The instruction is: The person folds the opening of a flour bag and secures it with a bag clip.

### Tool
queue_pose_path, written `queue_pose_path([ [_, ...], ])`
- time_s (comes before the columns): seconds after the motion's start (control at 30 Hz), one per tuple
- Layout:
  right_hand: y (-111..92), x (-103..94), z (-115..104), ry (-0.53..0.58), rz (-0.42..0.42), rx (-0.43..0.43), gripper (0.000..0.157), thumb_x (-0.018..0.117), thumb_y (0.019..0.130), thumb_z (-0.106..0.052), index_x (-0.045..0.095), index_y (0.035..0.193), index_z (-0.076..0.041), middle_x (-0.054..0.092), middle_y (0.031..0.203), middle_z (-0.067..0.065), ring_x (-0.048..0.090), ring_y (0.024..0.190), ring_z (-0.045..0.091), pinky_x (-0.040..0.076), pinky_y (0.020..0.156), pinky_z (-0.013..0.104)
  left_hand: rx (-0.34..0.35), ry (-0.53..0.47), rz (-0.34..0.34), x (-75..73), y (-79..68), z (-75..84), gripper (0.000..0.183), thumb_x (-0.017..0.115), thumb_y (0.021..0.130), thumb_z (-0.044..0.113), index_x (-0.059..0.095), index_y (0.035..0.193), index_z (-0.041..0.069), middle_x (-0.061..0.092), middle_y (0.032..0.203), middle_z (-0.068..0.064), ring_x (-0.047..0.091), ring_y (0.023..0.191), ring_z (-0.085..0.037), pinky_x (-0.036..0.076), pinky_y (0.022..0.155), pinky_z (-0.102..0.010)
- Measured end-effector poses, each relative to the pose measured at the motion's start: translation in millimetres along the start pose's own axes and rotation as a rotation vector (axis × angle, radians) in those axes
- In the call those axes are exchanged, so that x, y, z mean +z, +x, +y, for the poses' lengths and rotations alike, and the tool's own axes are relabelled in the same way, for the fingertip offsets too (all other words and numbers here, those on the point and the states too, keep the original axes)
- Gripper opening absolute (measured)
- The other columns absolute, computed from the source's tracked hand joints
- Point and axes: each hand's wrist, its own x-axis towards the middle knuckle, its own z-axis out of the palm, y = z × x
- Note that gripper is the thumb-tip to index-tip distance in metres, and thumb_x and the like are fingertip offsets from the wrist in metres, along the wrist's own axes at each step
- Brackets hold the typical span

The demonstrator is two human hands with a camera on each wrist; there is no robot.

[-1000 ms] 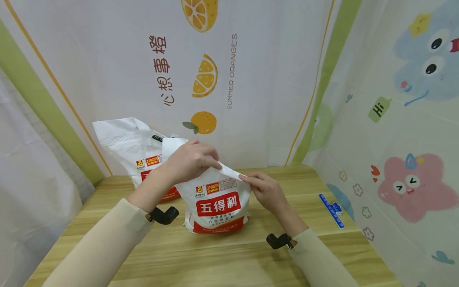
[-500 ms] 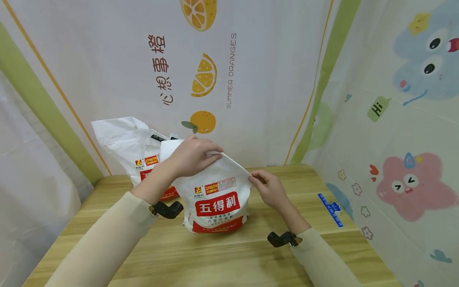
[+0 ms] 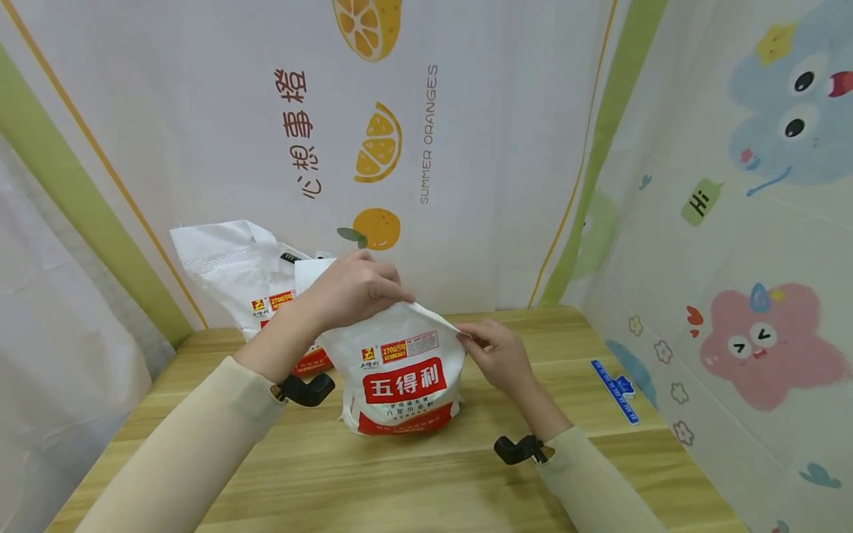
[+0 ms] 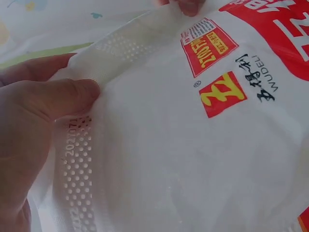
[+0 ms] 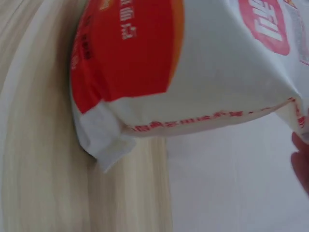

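Observation:
A white and red flour bag (image 3: 403, 381) stands upright on the wooden table (image 3: 400, 488), its top edge folded over. My left hand (image 3: 356, 289) pinches that edge near its middle; in the left wrist view the thumb of this hand (image 4: 29, 116) presses on the white fabric beside a dotted, perforated band. At the right end of the same edge, the fingertips of my right hand (image 3: 500, 355) pinch the corner. Seen from the right wrist, the side of the bag (image 5: 217, 72) fills most of the picture, with only fingertips (image 5: 301, 162) showing at the margin.
A second, similar flour bag (image 3: 226, 277) leans behind on the left, partly hidden by my left arm. Toward the table's right edge lies a blue flat strip (image 3: 615, 392). Printed curtains (image 3: 493, 185) close off the back and sides.
The bag's top edge was raised half a second ago and is now lower and folded again. Both hands shifted slightly, the right one out and back leftward along the edge.

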Motion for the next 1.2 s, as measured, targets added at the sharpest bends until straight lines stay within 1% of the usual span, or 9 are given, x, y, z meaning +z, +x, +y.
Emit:
queue_pose_path([
  [0.1, -3.8, 1.9, 2.0, -0.099, 0.050, -0.145, 0.027, 0.080, 0.085, -0.001, 0.081, 0.109, -0.012, 0.068, 0.082, 0.000, 0.055, 0.065, 0.007, 0.046, 0.054, 0.014, 0.059, 0.063, 0.016, 0.6, 0.0, 2.3, 0.018, 0.085, 0.082, 0.011, 0.084, 0.097, 0.022, 0.074, 0.083, 0.005, 0.065, 0.075, -0.012, 0.045, 0.068, -0.032],
  [0.2, -4.6, 2.1, 3.3, -0.139, 0.054, -0.213, 0.029, 0.081, 0.083, 0.001, 0.081, 0.109, -0.013, 0.066, 0.083, 0.000, 0.051, 0.064, 0.007, 0.041, 0.052, 0.014, 0.078, 0.088, 0.009, 0.1, 0.0, 4.7, 0.017, 0.086, 0.081, 0.012, 0.084, 0.095, 0.021, 0.074, 0.085, 0.005, 0.065, 0.076, -0.013, 0.045, 0.065, -0.030],
  [0.3, -5.9, -0.4, 4.9, -0.155, 0.026, -0.216, 0.031, 0.080, 0.085, 0.000, 0.079, 0.113, -0.013, 0.067, 0.086, 0.000, 0.054, 0.067, 0.007, 0.044, 0.055, 0.013, 0.068, 0.092, -0.007, -0.9, -1.6, 5.0, 0.021, 0.084, 0.082, 0.009, 0.083, 0.099, 0.022, 0.074, 0.087, 0.005, 0.066, 0.077, -0.013, 0.048, 0.068, -0.031],
  [0.5, -9.0, -7.5, 6.6, -0.236, -0.024, -0.228, 0.044, 0.077, 0.088, -0.002, 0.072, 0.129, -0.017, 0.072, 0.095, 0.000, 0.057, 0.071, 0.007, 0.049, 0.059, 0.016, 0.037, 0.052, -0.025, -3.6, -5.7, 1.9, 0.031, 0.079, 0.085, 0.003, 0.082, 0.108, 0.024, 0.074, 0.090, 0.006, 0.067, 0.082, -0.013, 0.048, 0.073, -0.032],
  [0.73, -10.4, -11.1, 6.8, -0.261, -0.027, -0.326, 0.044, 0.077, 0.086, 0.003, 0.074, 0.125, -0.016, 0.070, 0.098, 0.003, 0.060, 0.073, 0.011, 0.051, 0.059, 0.019, 0.065, 0.022, 0.004, 0.3, -12.6, 2.5, 0.030, 0.084, 0.083, 0.007, 0.082, 0.107, 0.025, 0.076, 0.097, 0.004, 0.069, 0.089, -0.014, 0.049, 0.079, -0.035],
  [0.87, -10.8, -11.7, 6.3, -0.265, -0.044, -0.313, 0.046, 0.077, 0.086, 0.003, 0.073, 0.128, -0.016, 0.071, 0.101, 0.003, 0.057, 0.073, 0.010, 0.047, 0.057, 0.017, 0.102, 0.039, 0.020, 3.3, -20.5, 3.4, 0.037, 0.082, 0.082, 0.003, 0.081, 0.111, 0.027, 0.076, 0.105, 0.001, 0.070, 0.097, -0.020, 0.051, 0.087, -0.041],
  [0.97, -11.6, -12.7, 6.1, -0.267, -0.070, -0.291, 0.049, 0.076, 0.086, 0.004, 0.071, 0.131, -0.017, 0.071, 0.104, 0.003, 0.058, 0.074, 0.010, 0.048, 0.058, 0.017, 0.113, 0.023, 0.043, 5.6, -24.8, 2.8, 0.041, 0.080, 0.082, -0.001, 0.081, 0.111, 0.028, 0.075, 0.107, 0.000, 0.070, 0.099, -0.023, 0.051, 0.088, -0.042],
  [1.1, -17.1, -18.4, 6.8, -0.262, -0.099, -0.245, 0.050, 0.074, 0.088, 0.002, 0.068, 0.134, -0.016, 0.072, 0.109, 0.002, 0.061, 0.077, 0.008, 0.051, 0.060, 0.018, 0.093, -0.015, 0.053, 9.3, -26.8, 1.2, 0.040, 0.079, 0.083, -0.003, 0.081, 0.111, 0.027, 0.076, 0.107, 0.000, 0.070, 0.100, -0.023, 0.049, 0.090, -0.042],
  [1.2, -25.8, -28.4, 9.9, -0.297, -0.102, -0.202, 0.048, 0.074, 0.089, -0.001, 0.068, 0.134, -0.017, 0.072, 0.108, 0.000, 0.061, 0.075, 0.007, 0.051, 0.059, 0.019, 0.066, -0.032, 0.049, 10.0, -27.2, 0.9, 0.039, 0.078, 0.084, -0.003, 0.081, 0.110, 0.026, 0.076, 0.107, 0.000, 0.070, 0.101, -0.023, 0.049, 0.092, -0.043],
])
